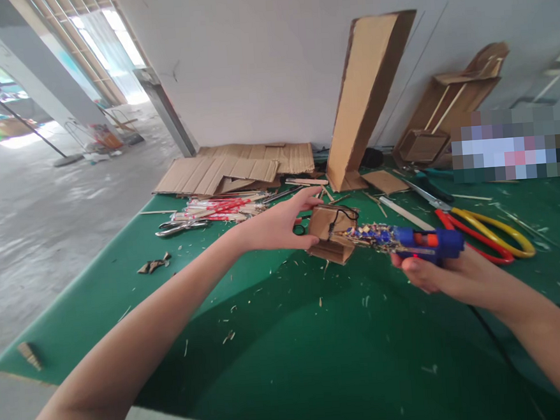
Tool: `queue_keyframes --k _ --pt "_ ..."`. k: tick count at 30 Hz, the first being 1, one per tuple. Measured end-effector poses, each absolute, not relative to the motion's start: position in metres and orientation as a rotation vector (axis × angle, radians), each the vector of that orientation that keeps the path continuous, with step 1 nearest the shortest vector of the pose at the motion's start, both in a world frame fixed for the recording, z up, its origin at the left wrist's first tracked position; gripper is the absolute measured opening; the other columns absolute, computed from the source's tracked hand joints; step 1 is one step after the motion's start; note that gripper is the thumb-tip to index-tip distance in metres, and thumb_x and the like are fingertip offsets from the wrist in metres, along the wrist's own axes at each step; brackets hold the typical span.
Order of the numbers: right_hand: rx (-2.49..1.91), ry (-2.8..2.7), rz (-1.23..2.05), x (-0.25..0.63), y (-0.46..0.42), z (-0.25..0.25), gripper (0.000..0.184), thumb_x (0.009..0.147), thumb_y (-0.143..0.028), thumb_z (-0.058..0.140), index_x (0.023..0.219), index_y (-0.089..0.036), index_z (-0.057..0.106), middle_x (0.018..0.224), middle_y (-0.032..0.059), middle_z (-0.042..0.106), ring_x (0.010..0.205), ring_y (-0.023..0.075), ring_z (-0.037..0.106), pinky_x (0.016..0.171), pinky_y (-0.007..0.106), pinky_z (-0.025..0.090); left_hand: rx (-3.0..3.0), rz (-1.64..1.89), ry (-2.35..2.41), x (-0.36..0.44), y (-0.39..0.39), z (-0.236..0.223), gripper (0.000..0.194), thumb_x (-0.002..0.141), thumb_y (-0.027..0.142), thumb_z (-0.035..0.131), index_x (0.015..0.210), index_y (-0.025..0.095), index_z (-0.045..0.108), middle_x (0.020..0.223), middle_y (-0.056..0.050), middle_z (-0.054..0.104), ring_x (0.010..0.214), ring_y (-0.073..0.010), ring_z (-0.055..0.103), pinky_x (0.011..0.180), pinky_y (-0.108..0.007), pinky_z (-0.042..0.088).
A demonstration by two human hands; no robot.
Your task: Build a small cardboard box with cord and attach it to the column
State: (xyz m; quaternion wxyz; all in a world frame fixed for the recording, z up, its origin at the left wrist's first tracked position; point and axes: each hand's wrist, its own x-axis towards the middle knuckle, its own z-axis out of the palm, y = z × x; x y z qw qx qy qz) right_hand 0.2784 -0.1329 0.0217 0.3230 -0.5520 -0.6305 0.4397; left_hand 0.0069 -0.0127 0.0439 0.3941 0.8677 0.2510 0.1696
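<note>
A small cardboard box [333, 252] rests on a green table [281, 370]; at its left side the left hand [281, 223] spreads thumb and fingers wide, though whether they clasp it cannot be told; right of the box, the right hand [445, 276] wraps a blue glue gun [406, 236], debris-crusted nozzle toward the box; behind the box stands 1 tall cardboard column [365, 95]

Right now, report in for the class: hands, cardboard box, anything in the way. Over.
Right hand gripping blue glue gun, pointed at small cardboard box. Left hand spread at box's left edge. Thin black loop across box, possibly in the way.
</note>
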Motion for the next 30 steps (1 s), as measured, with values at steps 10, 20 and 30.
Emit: queue_keyframes --k 10,20,30 --pt "-1.477 -1.667 1.26 0.285 -0.13 0.018 0.039 0.077 -0.057 0.063 0.08 -0.019 0.057 0.054 -0.0034 0.042 0.048 0.0098 0.039 0.044 0.025 0.034 2.223 0.439 0.634 0.006 -0.015 0.05 0.086 0.078 0.033 0.065 0.149 0.024 0.017 0.146 -0.014 0.041 0.136 -0.0269 0.038 0.105 -0.042 0.041" --pt "-1.563 -1.581 1.179 0.27 -0.14 0.034 0.036 0.067 -0.053 0.071 0.071 -0.021 0.056 0.059 -0.0017 0.046 0.054 0.0116 0.042 0.046 0.026 0.035 2.251 0.451 0.646 0.004 -0.014 0.049 0.085 0.079 0.034 0.065 0.149 0.025 0.017 0.144 -0.013 0.044 0.136 -0.0267 0.038 0.104 -0.041 0.043" --pt "-1.522 -1.699 1.151 0.283 -0.129 0.021 0.041 0.079 -0.06 0.059 0.078 -0.019 0.057 0.053 -0.0021 0.045 0.049 0.0112 0.043 0.047 0.027 0.038 2.243 0.45 0.655 0.004 -0.014 0.05 0.084 0.078 0.035 0.066 0.148 0.026 0.02 0.143 -0.014 0.044 0.135 -0.0282 0.039 0.104 -0.043 0.043"
